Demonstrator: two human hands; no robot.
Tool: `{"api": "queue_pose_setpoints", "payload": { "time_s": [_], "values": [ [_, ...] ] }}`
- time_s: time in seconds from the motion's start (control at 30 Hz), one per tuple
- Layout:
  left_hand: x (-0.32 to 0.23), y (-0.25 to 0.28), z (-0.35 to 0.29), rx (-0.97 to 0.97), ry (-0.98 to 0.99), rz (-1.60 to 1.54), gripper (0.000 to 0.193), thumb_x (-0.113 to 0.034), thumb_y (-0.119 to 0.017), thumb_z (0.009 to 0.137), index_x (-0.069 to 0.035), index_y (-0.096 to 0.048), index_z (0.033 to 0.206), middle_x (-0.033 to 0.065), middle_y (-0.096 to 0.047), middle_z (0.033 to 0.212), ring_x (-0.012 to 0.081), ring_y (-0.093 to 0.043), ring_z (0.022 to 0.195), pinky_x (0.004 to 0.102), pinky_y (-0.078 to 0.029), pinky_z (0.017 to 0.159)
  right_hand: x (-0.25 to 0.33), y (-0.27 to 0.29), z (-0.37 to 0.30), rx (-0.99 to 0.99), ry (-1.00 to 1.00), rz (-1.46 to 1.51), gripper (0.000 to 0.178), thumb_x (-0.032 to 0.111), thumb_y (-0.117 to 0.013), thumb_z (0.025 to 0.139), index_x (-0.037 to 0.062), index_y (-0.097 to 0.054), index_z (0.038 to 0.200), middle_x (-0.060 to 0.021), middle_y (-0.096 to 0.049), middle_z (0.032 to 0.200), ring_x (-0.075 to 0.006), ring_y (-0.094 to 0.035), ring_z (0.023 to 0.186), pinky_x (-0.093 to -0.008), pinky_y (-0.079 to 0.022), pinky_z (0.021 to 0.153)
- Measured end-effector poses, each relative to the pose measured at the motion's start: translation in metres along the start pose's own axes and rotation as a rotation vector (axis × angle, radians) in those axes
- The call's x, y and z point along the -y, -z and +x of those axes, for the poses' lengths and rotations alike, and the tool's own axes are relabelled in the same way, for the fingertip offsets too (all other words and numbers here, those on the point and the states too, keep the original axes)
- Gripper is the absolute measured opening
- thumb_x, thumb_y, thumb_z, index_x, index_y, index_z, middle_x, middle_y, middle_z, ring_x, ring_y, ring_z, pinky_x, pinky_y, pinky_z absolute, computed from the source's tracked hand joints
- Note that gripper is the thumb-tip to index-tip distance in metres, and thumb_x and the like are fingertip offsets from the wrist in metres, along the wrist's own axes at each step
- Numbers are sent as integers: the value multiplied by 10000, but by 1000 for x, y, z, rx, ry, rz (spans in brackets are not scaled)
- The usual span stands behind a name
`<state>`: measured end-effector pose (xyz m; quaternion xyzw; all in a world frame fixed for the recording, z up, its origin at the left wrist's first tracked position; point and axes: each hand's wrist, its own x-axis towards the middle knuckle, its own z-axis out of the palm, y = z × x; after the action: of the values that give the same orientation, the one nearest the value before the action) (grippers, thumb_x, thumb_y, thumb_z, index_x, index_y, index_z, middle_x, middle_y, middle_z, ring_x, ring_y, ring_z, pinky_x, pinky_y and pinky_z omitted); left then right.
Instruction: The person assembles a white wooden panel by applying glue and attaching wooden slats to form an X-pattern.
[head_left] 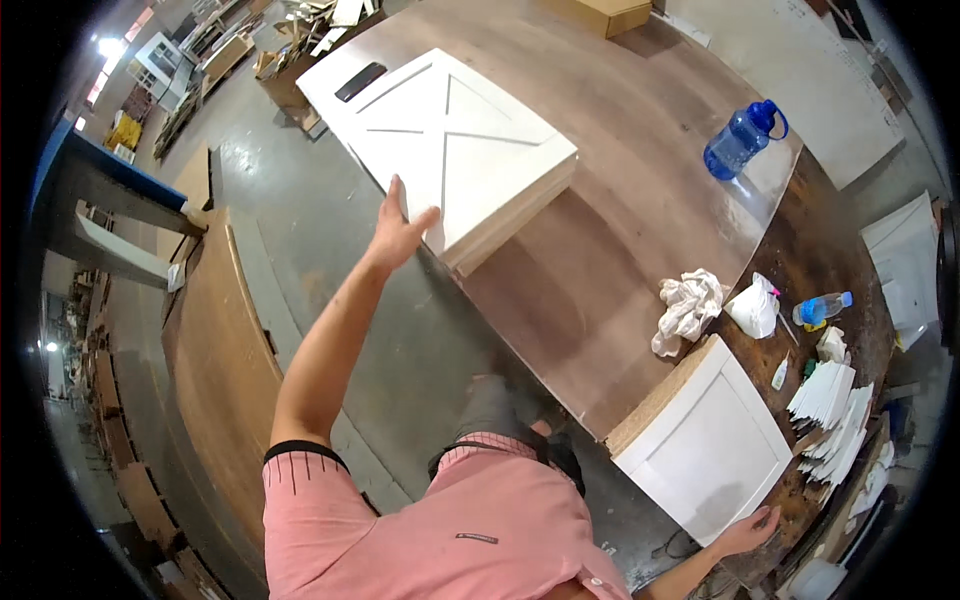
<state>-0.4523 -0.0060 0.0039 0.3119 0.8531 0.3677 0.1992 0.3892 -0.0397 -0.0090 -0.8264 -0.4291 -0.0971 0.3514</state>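
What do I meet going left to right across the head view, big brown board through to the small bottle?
Big brown board → stacked X-grooved white panels → crumpled white cloth → white bundle → small blue-capped bottle.

- Head view: from the person's head, facing steeply down and ahead, wide fisheye.
- Near: the shirt (450, 530), at the lower edge.
- Farther: the table (640, 130), toward the top.
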Motion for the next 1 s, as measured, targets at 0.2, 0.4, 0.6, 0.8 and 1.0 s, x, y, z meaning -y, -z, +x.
{"api": "queue_pose_setpoints", "payload": {
  "time_s": [0.2,0.4,0.6,0.8,1.0],
  "values": [
    [0,-3,-9,-196,-595,406,596,-367,-751,941,-164,-573,1472,169,-294,1702,413,-209,1598,705,-134,1242,173,-35,-79,-60,196,350,379,182,-586,1063,-40,-637,1366,-178,-662,1389,-314,-629,1260,-418,-507,1056],
    [-3,40,34,250,-1019,346,536,-262,-803,863,-203,-669,1378,19,-613,1474,261,-531,1434,670,-191,1258,387,-121,-267,614,54,699,414,69,-634,1001,-6,-606,1407,-132,-636,1418,-238,-587,1326,-377,-475,1102],
    [-1,50,75,432,-1201,306,537,-210,-867,723,-179,-740,1243,11,-641,1441,276,-583,1367,652,-256,1257,538,-108,-382,1107,-163,771,697,222,-765,962,-30,-450,1530,-203,-509,1519,-296,-527,1371,-431,-428,1139],
    [1,49,106,528,-1306,264,575,-217,-894,652,-201,-748,1208,-16,-640,1402,259,-611,1296,639,-329,1236,586,-106,-402,1102,-427,793,810,236,-768,960,-73,-336,1571,-236,-499,1495,-318,-495,1397,-449,-393,1178],
    [-7,47,118,598,-1340,252,611,-253,-914,635,-224,-748,1222,-21,-619,1409,255,-598,1291,619,-395,1206,602,-112,-399,995,-344,737,801,171,-762,947,-56,-321,1575,-237,-492,1494,-314,-489,1403,-446,-398,1178]
  ]
}}
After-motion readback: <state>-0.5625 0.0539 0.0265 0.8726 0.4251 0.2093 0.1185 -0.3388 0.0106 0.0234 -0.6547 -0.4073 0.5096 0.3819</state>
